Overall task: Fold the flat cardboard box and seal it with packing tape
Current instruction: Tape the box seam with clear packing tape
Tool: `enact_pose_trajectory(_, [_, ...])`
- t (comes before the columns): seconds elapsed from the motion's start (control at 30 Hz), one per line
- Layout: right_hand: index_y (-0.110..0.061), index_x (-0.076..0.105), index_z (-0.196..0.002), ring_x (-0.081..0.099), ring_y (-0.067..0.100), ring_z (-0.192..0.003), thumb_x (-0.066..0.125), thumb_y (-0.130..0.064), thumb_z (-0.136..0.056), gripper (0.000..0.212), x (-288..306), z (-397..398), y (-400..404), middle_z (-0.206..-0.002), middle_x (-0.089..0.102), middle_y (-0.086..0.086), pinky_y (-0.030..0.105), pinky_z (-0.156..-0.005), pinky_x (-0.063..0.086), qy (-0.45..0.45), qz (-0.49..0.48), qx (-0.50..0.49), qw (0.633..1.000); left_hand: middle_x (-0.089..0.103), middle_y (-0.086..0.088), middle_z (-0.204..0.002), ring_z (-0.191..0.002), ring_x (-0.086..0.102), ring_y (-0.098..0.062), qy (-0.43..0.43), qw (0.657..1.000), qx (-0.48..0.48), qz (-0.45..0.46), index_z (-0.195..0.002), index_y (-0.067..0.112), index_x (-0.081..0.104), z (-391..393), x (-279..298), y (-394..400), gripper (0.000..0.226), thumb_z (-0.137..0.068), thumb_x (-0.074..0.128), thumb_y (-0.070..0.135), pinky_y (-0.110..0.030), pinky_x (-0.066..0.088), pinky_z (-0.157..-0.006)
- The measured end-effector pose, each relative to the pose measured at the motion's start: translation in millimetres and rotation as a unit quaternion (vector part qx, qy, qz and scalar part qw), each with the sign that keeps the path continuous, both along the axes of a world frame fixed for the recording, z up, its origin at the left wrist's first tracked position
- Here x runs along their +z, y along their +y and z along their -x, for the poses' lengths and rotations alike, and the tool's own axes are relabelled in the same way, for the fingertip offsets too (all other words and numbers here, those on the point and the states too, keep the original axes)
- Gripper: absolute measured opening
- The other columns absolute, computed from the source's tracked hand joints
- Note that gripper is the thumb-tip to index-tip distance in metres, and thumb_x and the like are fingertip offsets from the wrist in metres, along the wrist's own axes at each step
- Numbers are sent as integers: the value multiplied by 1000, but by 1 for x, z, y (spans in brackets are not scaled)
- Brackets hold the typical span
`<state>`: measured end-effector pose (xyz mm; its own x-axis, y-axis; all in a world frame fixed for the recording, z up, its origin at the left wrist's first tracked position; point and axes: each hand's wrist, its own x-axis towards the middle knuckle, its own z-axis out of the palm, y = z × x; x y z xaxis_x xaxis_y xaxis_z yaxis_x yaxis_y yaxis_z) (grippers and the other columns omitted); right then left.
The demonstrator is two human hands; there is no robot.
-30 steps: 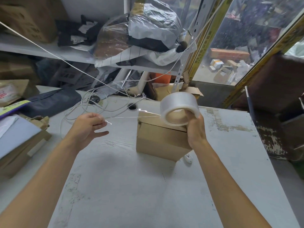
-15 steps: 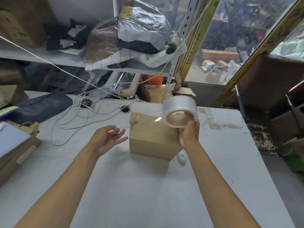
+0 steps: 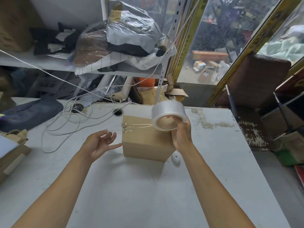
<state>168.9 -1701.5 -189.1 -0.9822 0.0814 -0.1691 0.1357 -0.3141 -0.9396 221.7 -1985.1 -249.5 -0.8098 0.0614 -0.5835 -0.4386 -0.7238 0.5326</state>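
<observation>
Cardboard, plain brown and matte, forms the folded box [image 3: 144, 139] that stands squarely on the bench [image 3: 131, 195], near the far middle of its pale grey, scuffed top. The box is a small cube-like carton with crisp edges and no print that can be read. A strip of clear tape [image 3: 138, 125] runs taut and glossy from the box's top left edge to the roll of packing tape [image 3: 168, 116], its stuck end crinkled at the corner. The roll is translucent, wide and ring-shaped, held just above the box's right side. The right hand [image 3: 181, 134] grips the roll, fingers through its core and thumb on the outer face. The left hand [image 3: 100, 143] is open and holds nothing, palm up, fingertips just beside the box's left wall. A small white oval object [image 3: 176, 157] lies on the bench at the box's right front corner. White cable [image 3: 69, 122] loops loosely across the bench's far left. Plastic-wrapped bundles [image 3: 130, 28] crowd the shelf [image 3: 32, 63] behind.
</observation>
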Motion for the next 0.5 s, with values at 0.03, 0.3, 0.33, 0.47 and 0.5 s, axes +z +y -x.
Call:
enact_pose_trajectory(0.03, [-4, 53, -125, 62, 23, -96, 88, -38, -52, 88, -1, 0, 3, -107, 62, 11, 36, -79, 52, 11, 20, 23, 999, 52, -4, -66, -86, 63, -23, 2, 1000, 2, -2, -82, 13, 47, 1, 1, 0, 18, -98, 47, 5, -67, 56, -71])
enact_pose_trajectory(0.3, [-21, 55, -127, 62, 23, -103, 85, -26, -64, 70, 3, -5, 12, -111, 64, 6, 41, -89, 51, 43, 16, 156, 987, 44, 0, -71, -70, 66, -16, 24, 999, 19, -30, -71, 14, 46, 2, 2, -2, 28, -98, 44, 7, -74, 49, -75])
enact_pose_trajectory(0.33, [-23, 53, -127, 62, 22, -104, 88, -26, -62, 74, 5, -5, 14, -112, 63, 5, 40, -90, 51, 43, 13, 175, 984, 44, 0, -71, -70, 66, -16, 27, 999, 17, -36, -68, 14, 47, 2, 1, -3, 30, -97, 44, 7, -75, 49, -74])
enact_pose_trajectory(0.47, [-28, 45, -128, 57, 24, -114, 95, -36, -57, 87, 21, 1, 26, -125, 53, 8, 38, -93, 51, 27, -12, 266, 964, 45, 1, -69, -70, 60, -14, 46, 998, 6, -47, -58, 15, 54, -1, 6, -7, 40, -97, 44, 8, -79, 45, -81])
enact_pose_trajectory(0.5, [-31, 45, -129, 54, 27, -115, 94, -37, -59, 86, 25, 4, 29, -127, 51, 9, 43, -95, 47, 26, -28, 285, 958, 44, 1, -70, -71, 59, -14, 53, 998, 1, -41, -57, 15, 55, 0, 9, -9, 41, -97, 44, 8, -80, 43, -84])
